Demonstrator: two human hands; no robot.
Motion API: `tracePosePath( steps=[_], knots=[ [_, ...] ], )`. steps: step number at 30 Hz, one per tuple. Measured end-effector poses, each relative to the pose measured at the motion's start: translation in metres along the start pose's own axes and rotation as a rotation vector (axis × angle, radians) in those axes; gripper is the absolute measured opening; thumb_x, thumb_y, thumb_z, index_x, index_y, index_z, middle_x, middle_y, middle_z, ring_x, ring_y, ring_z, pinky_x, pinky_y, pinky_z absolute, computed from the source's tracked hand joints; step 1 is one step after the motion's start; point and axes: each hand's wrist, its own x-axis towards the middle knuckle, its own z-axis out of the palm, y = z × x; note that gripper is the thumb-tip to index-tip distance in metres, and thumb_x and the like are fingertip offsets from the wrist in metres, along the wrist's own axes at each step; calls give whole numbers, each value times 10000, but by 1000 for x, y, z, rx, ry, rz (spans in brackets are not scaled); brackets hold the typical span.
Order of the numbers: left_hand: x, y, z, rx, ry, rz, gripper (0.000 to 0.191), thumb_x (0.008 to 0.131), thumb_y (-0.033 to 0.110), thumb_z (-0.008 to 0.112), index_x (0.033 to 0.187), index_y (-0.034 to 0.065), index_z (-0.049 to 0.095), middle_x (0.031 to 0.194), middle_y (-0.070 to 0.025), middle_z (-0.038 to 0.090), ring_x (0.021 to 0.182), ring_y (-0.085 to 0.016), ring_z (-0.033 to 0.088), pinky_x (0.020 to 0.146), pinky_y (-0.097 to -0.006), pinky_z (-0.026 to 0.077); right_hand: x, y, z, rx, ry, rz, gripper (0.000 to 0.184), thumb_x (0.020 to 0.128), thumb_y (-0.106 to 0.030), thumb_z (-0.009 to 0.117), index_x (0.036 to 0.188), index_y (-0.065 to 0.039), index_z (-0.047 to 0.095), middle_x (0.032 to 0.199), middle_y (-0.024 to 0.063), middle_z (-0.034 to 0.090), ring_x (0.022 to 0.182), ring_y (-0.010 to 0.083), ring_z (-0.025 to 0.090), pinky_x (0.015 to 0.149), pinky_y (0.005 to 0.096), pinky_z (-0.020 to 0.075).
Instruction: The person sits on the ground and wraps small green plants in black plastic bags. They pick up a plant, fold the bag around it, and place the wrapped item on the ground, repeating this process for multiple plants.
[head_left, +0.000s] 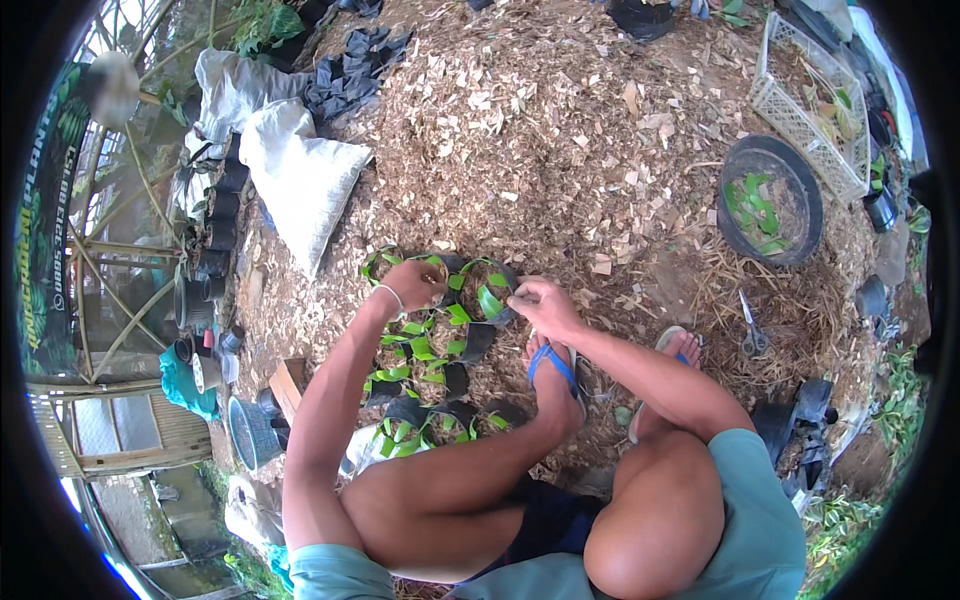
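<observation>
Several small black plastic planting bags (478, 343) stand close together on the ground before me, holding green leaf cuttings (421, 347). My left hand (415, 286) is over the far row, with its fingers bent at the left side of one bag; what they hold is hidden. At the other side of that bag, my right hand (547, 306) has thumb and fingertips together on its black rim (504, 276). Upright cut leaves (490, 302) stick out of the bag between my hands.
Wood chips (517, 150) cover the ground ahead. A white sack (300, 176) lies at the left. To the right are a black basin (806, 202) with leaf cuttings (752, 204), scissors (752, 330) and a white plastic crate (780, 90). My sandalled foot (553, 367) is beside the bags.
</observation>
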Motion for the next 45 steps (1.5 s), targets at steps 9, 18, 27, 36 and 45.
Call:
tracePosePath(
  steps=[9, 18, 27, 36, 45],
  knots=[
    [-33, 51, -43, 262, 177, 322, 471, 931, 427, 725, 1182, 31, 768, 1077, -203, 775, 979, -328, 737, 887, -417, 565, -25, -9, -43, -127, -147, 39, 363, 924, -347, 824, 1112, -39, 786, 1079, 140, 801, 1002, 214, 764, 892, 367, 592],
    [-93, 162, -7, 168, -115, 554, 440, 956, 237, 759, 1300, -21, 665, 1056, -157, 755, 873, -207, 756, 699, -338, 589, -179, -4, -190, -361, 389, 92, 270, 886, -232, 733, 1101, -75, 776, 1038, 175, 783, 974, 353, 755, 870, 456, 586],
    [-130, 213, 40, 420, -189, 738, 455, 934, 238, 772, 1311, 5, 670, 1119, -162, 764, 962, -244, 759, 828, -377, 599, -504, -4, -322, -623, 1479, 397, 204, 922, -186, 687, 1081, -102, 783, 1064, 173, 784, 951, 371, 759, 884, 449, 605],
    [-111, 224, 80, 433, -333, 826, 421, 942, 189, 766, 1317, 23, 671, 1080, -102, 771, 941, -182, 744, 810, -332, 584, -618, 126, -326, 121, 1441, 1137, 593, 859, -512, 767, 1038, 54, 774, 893, 194, 796, 826, 323, 796, 831, 420, 632],
    [-99, 208, 85, 354, -393, 740, 414, 945, 198, 767, 1299, 6, 669, 1105, -130, 767, 970, -195, 738, 776, -341, 585, -603, 170, -304, 599, 1809, 681, 238, 896, -228, 793, 1046, -43, 780, 856, 106, 729, 651, 234, 706, 570, 389, 577]
  ],
)
